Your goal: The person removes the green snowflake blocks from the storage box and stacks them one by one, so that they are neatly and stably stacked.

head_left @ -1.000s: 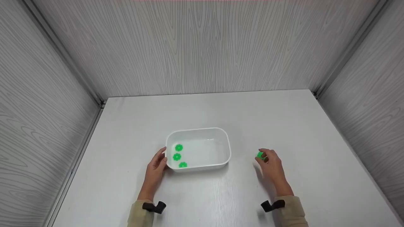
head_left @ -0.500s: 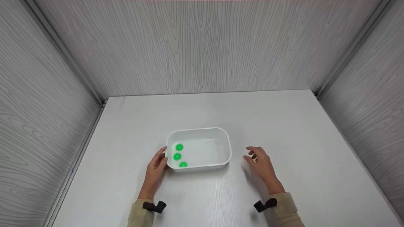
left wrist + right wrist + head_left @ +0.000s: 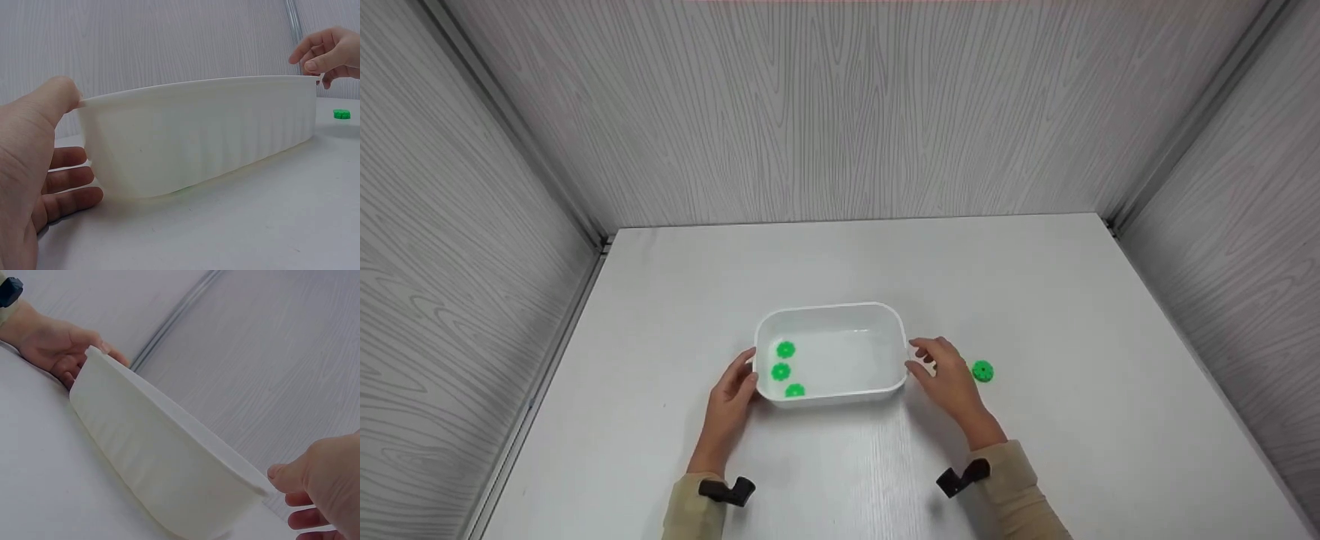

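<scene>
A white rectangular plastic tub (image 3: 847, 394) stands on the table with three green flower-shaped pieces in its left part; one of them is the middle piece (image 3: 781, 372). At the tub's left end, my left hand (image 3: 730, 394) holds it, thumb on the rim and fingers against the end wall, as the left wrist view shows. My right hand (image 3: 949, 379) is at the right end with its thumb (image 3: 287, 477) beside the rim and its fingers loosely bent; it holds nothing. Right of that hand lies another green flower-shaped piece (image 3: 982, 371) on the table.
The white table (image 3: 840, 262) meets a wood-grain back panel (image 3: 840, 112). Similar side panels rise at left (image 3: 472, 262) and right (image 3: 1245, 247). Dark wrist cameras sit on both sleeves.
My right hand has let go of the green flower-shaped piece, left it on the table, and moved left to the tub's right end. My left hand and the tub have stayed in place.
</scene>
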The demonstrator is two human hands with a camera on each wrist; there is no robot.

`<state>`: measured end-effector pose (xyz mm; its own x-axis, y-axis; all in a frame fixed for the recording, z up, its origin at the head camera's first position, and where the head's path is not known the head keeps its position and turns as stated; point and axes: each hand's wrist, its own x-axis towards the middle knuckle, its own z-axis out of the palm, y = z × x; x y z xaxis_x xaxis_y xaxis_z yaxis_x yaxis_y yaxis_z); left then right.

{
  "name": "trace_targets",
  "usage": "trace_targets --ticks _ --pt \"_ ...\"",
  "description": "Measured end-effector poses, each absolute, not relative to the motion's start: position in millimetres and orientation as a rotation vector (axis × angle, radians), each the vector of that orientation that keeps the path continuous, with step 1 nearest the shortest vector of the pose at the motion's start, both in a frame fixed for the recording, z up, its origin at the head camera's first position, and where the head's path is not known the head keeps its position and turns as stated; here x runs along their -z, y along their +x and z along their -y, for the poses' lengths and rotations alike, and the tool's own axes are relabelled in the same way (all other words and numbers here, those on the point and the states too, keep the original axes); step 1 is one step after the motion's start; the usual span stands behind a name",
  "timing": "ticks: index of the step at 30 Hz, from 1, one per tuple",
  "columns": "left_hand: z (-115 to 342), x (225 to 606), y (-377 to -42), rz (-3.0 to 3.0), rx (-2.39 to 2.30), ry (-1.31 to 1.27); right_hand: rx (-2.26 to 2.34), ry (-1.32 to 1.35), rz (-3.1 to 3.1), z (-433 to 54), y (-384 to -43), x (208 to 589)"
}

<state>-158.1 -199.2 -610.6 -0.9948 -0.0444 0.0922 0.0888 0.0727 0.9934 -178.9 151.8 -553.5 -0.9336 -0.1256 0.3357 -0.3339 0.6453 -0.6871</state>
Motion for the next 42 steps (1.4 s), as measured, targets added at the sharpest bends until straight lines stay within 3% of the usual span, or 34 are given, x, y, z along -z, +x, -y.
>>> trace_targets --ticks 22,30,42 --pt "198.7 609.3 -159.4 2.250 2.056 0.003 -1.095 0.774 2.491 -82.3 -201.2 533.2" --pt "195.6 582.1 -147.2 2.292 2.079 -0.003 -1.017 0.890 2.540 -56.3 -209.7 534.2" --pt "200.9 609.5 -156.8 2.265 2.070 0.004 -0.942 0.994 2.632 -23.9 -217.6 534.8"
